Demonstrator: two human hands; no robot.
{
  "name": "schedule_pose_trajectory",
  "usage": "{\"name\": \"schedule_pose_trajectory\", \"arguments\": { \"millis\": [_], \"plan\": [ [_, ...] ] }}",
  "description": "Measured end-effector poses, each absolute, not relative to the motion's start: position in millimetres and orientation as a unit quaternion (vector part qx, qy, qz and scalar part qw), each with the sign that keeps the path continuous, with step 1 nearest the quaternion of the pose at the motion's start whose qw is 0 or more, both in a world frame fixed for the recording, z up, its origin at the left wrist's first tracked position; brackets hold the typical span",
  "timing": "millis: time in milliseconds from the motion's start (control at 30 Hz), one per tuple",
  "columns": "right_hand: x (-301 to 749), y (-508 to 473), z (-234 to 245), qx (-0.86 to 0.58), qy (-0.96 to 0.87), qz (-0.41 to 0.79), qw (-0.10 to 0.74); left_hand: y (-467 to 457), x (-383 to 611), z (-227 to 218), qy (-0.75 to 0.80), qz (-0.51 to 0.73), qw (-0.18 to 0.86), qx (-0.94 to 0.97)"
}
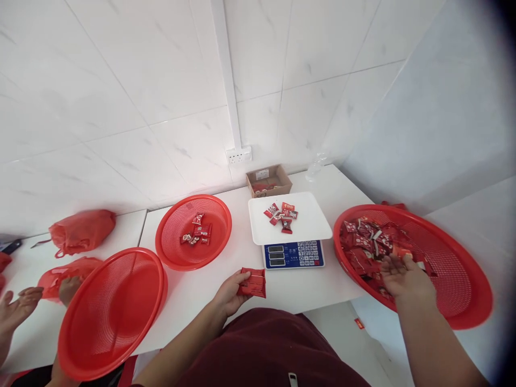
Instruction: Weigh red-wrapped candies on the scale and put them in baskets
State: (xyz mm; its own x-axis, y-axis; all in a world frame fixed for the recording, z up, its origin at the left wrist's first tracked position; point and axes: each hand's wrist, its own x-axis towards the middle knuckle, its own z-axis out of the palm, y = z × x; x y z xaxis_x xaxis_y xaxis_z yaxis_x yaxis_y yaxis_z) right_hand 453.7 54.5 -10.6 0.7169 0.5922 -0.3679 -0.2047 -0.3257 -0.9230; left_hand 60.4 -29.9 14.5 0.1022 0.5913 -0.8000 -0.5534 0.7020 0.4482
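Note:
My left hand [231, 293] is closed round a flat red packet [253, 282] in front of the scale. On the right, my right hand [407, 279] reaches into a big red basket [459, 269], its fingers curled and its thumb against a small orange-red packet [402, 251]. Loose red snack packets [363, 244] are heaped in that basket. Between my hands stands a digital scale [294, 255] with a blue keypad. Several small packets [282, 212] lie on its white tray [310, 228].
A red basket [223, 231] with several packets stands left of the scale; another red basket [115, 306] tilts nearer me. Behind the scale sits a cardboard box [269, 180]. At far left are a co-worker's hands [20, 309] and red plastic bags [83, 231].

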Motion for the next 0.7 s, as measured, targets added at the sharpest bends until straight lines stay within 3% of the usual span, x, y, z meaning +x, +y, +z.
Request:
{"name": "schedule_pose_trajectory", "arguments": {
  "millis": [267,500,700],
  "plan": [
    [467.6,58.7,3.8,-0.65,0.069,0.405,0.638,-26.7,96.1,27.9,0.557,0.379,0.739,0.023],
    [488.9,57.7,-1.8,-0.636,0.081,0.416,0.645,-20.8,126.5,38.6,0.575,0.37,0.73,0.009],
    [501.4,54.0,-23.7,-0.655,0.049,0.431,0.619,-26.1,143.7,37.0,0.544,0.406,0.725,0.12]
  ]
}}
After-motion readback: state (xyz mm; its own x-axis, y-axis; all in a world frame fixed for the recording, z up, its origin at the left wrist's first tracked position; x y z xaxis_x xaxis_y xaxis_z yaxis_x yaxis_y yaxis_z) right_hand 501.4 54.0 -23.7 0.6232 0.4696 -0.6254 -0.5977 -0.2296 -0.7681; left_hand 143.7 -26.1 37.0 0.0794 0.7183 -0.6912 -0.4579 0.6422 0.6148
